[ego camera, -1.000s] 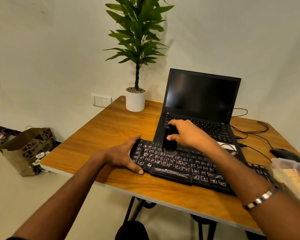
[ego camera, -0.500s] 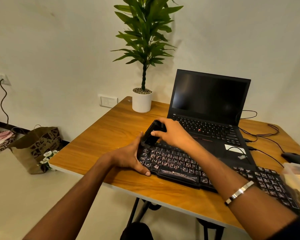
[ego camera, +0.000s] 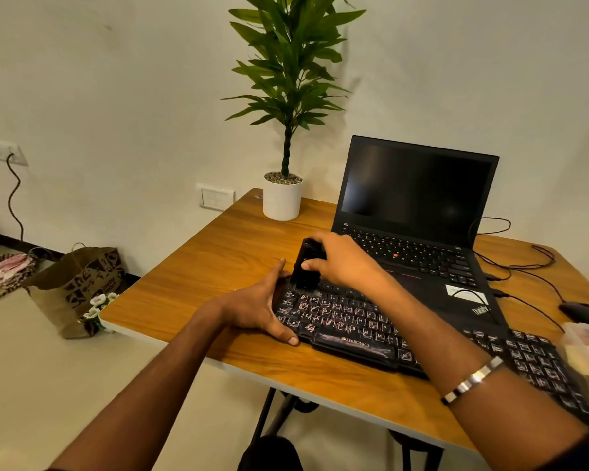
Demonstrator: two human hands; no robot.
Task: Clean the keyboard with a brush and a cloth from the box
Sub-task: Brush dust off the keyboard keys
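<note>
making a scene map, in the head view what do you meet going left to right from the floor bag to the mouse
paper bag → left hand → brush → right hand → laptop → mouse

keyboard [ego camera: 371, 321] front edge: "ZEBRONICS" in white capitals on the space bar
laptop [ego camera: 419, 212] near right corner: "ThinkPad" logo, only its first letters clear
paper bag [ego camera: 72, 287] on the floor: dark print, unreadable
</note>
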